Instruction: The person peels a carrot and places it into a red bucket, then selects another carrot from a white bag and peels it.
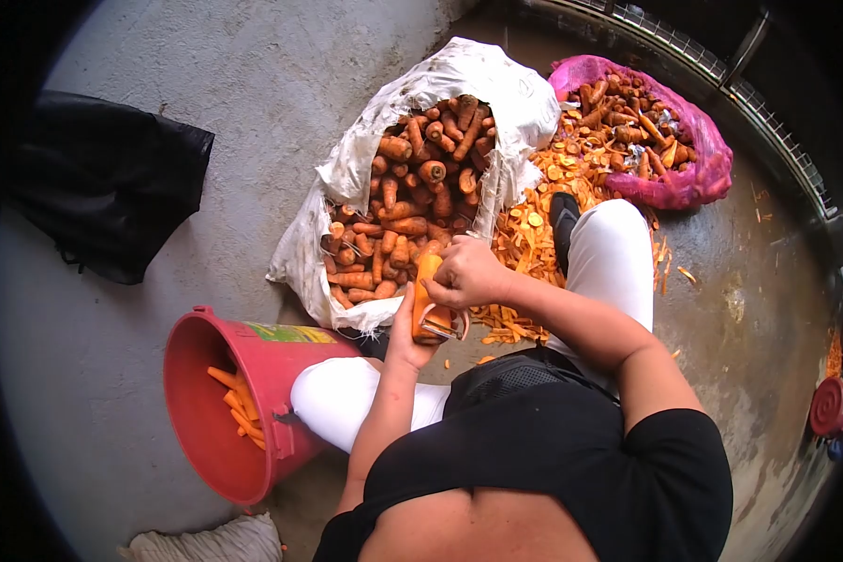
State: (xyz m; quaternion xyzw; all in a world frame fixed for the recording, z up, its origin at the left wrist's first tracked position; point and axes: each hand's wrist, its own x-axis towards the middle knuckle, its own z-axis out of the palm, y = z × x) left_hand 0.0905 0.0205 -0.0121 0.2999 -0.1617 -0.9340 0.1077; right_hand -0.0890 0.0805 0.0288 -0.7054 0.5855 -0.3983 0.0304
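Note:
My left hand (408,339) is wrapped round the lower part of a partly peeled orange carrot (428,281). My right hand (470,273) is closed at the carrot's side, its fingers on a peeler (448,320) whose metal blade and pale handle lie against the carrot's lower end. Just beyond both hands, a white sack (510,89) stands open, full of unpeeled carrots (405,208). Orange peelings (534,248) lie heaped to the right of that sack.
A red bucket (281,361) with several peeled carrots (239,401) tilts at my left knee. A pink sack (707,155) of carrots and scraps sits at the upper right. Black cloth or plastic (117,178) lies left; a pale sack (211,541) is at the bottom.

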